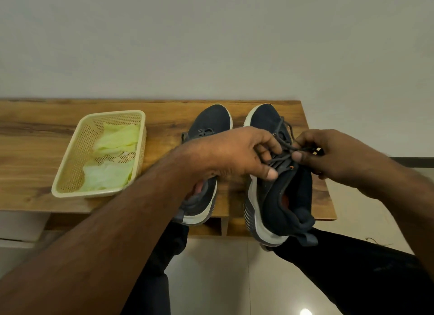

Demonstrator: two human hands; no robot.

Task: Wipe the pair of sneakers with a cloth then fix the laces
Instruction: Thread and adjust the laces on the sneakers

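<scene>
Both hands are working the right sneaker (277, 192): left hand (237, 152) is pinching its laces (283, 150) from the left, right hand (328, 152) gripping them opposite; toe is pointing far, heel overhanging the surface (35, 136).

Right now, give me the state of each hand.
Left hand: pinching the grey laces of the right-side sneaker.
Right hand: pinching the same laces from the other side.
</scene>
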